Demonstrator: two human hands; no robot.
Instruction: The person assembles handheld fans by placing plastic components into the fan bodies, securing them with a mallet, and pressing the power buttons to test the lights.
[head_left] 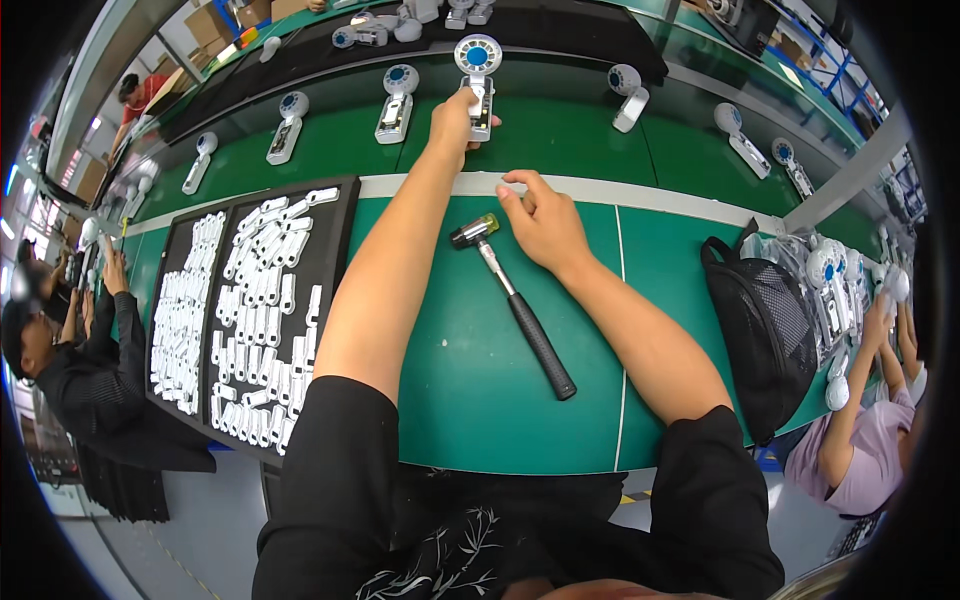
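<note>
Left hand [455, 118] reaches far out over the belt [560, 135] and grips a white fan [478, 82] by its handle, fingers wrapped on the lower part. The fan lies flat, long axis running near-to-far, round blue-centred head pointing away from the person, handle toward them. Smooth white plastic, ribbed grille ring around the blue hub. The handle's lower end is hidden under the hand.

Right hand [543, 222] rests on the green table [470, 400] by the white edge strip, fingers curled loosely, pinching nothing that can be made out; too small to tell if something sits under the fingertips.

Hammer [512, 300] lies just beside the right hand, touched by neither hand: chrome shaft, black ribbed grip, head with a yellow cap and a black cap. Its axis is diagonal, head far-left, grip near-right.

Black trays [335, 215] at left hold rows of small white plastic parts [255, 300]. More fans [396, 100] lie spaced along the belt. Black mesh bag [765, 330] at right, partly cut by a co-worker's arm [850, 420]. Another person [60, 350] at left, mostly cropped by the rim.
</note>
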